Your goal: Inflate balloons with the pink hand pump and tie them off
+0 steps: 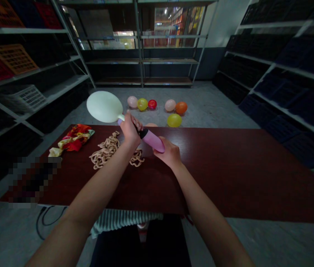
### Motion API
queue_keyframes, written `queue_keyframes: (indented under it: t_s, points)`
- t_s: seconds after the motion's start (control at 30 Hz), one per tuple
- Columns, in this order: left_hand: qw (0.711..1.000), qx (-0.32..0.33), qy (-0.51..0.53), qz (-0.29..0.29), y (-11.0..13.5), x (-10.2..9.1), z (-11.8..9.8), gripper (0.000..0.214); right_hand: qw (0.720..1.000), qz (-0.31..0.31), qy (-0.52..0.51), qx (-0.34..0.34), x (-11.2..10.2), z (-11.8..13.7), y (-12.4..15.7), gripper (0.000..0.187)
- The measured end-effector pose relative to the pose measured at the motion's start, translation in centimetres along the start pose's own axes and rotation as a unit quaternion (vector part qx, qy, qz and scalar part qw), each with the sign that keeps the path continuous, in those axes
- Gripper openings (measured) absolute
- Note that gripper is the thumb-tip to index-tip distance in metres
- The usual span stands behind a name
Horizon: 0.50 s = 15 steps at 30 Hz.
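A pink hand balloon pump (152, 139) with a black collar is held slantwise above the table. My left hand (129, 128) is closed around its front end, close to the neck of a pale, blown-up balloon (104, 106). That balloon points up and to the left; whether my fingers pinch its neck is hidden. My right hand (170, 152) wraps the near end of the pump's pink body. Below my left forearm lies a heap of beige, twisted rope-like pieces (105, 151), partly covered by the arm.
Crumpled red and yellow limp pieces (76, 139) lie at the left of the dark red table (229, 167). Beyond it, several blown-up balloons rest on the floor, among them an orange one (181, 108) and a yellow one (174, 120). Shelves with crates (15, 59) flank both sides.
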<state>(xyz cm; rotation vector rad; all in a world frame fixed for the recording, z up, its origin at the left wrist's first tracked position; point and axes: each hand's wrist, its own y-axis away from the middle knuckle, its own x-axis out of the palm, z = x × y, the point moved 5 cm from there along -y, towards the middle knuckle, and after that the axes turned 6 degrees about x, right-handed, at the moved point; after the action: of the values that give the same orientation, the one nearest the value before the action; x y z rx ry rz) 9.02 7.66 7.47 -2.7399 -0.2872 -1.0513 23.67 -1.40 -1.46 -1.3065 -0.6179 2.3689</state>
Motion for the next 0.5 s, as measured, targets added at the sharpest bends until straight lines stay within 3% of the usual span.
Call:
queue_keyframes:
  t_s: [0.27, 0.5]
  points:
    - [0.998, -0.027, 0.021, -0.055, -0.1, -4.8, -2.3, 0.053, 0.995, 0.047, 0.051, -0.069, 0.7, 1.8, 0.4, 0.049]
    - [0.995, -0.020, 0.039, -0.093, -1.0, -7.9, -5.9, 0.045, 0.988, 0.039, 0.089, -0.122, 0.6, 2.5, 1.1, 0.047]
